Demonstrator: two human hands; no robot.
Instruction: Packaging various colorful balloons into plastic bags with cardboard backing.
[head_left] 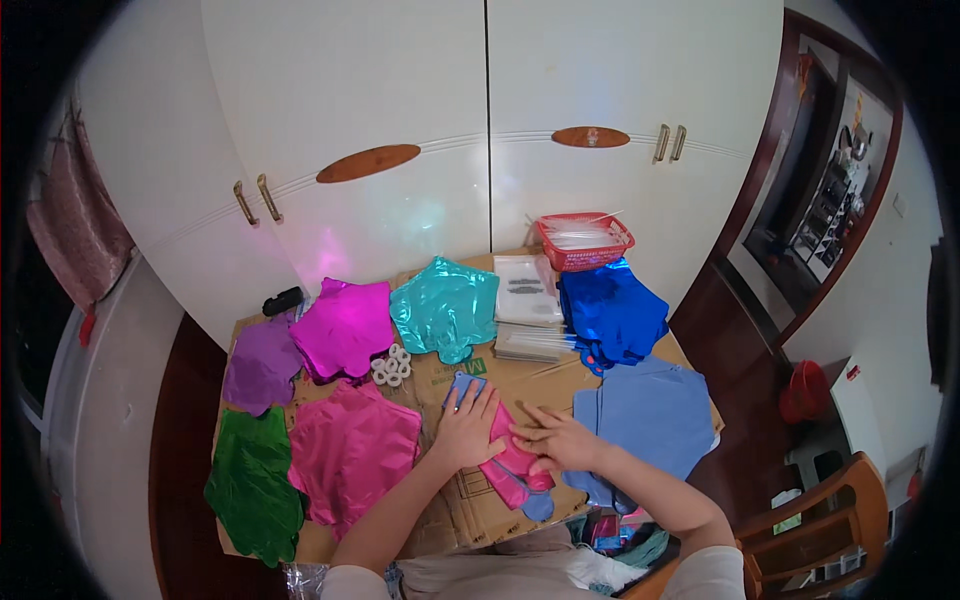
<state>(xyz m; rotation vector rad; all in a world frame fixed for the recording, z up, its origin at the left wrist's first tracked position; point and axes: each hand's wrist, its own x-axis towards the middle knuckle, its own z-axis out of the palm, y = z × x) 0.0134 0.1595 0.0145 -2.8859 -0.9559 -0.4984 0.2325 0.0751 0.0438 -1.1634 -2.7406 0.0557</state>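
A flat, folded foil balloon (pixel 508 482), pink with blue-grey parts, lies on the cardboard (pixel 440 520) in front of me. My left hand (pixel 468 432) rests on its upper left part, fingers stretched out, by a blue-grey end. Across its right side lies my right hand (pixel 560 440), palm down with fingers spread. Both hands are open and press on the foil; what is under the palms is hidden. To the left is a stack of flat pink star-shaped foil balloons (pixel 355 455); to the right, a blue-grey stack (pixel 655 425).
Around them lie green (pixel 255 485), purple (pixel 260 365), magenta (pixel 345 328), teal (pixel 445 305) and dark blue foil stacks (pixel 612 310). White rolls (pixel 391 366), clear packets (pixel 525 290) and a red basket (pixel 585 245) of white sticks stand farther back. A wooden chair (pixel 830 520) is at right.
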